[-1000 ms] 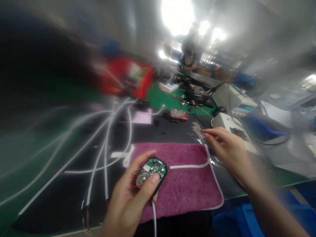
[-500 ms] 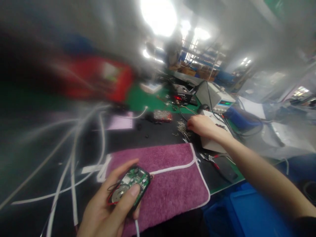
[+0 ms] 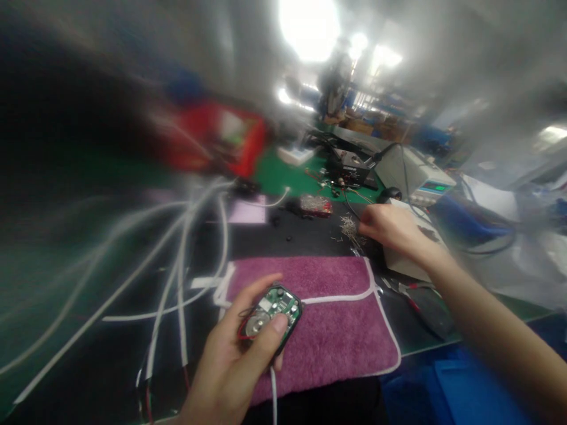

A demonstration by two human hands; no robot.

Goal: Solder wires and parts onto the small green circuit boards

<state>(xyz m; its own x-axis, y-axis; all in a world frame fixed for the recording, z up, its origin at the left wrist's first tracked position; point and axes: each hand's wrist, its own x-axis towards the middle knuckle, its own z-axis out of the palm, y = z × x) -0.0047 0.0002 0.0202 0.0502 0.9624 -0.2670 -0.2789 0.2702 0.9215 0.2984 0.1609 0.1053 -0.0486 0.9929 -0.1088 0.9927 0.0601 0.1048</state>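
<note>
My left hand (image 3: 239, 354) grips a green circuit board (image 3: 282, 302) set in a black housing. Its thumb presses on the board, beside a round metal part (image 3: 257, 323) with thin red and black wires. A white cable (image 3: 273, 392) hangs down below the housing. Farther off, my right hand (image 3: 385, 229) has its fingers curled together at the right side of a pile of small screws (image 3: 349, 227). Whatever those fingertips hold, if anything, is hidden. Under the left hand lies a purple cloth (image 3: 336, 336) with white edging.
Red-handled pliers (image 3: 414, 300) lie right of the cloth. A white box (image 3: 401, 262) stands by my right forearm. Behind are a black device (image 3: 349, 171), a power supply (image 3: 425, 177) and a clear box of small parts (image 3: 315, 205). White cables (image 3: 181, 307) spread across the left.
The camera view has turned left, so everything sits farther right in the picture. Both hands keep nearly the same pose and places over the bench. A red light on the black device no longer shows.
</note>
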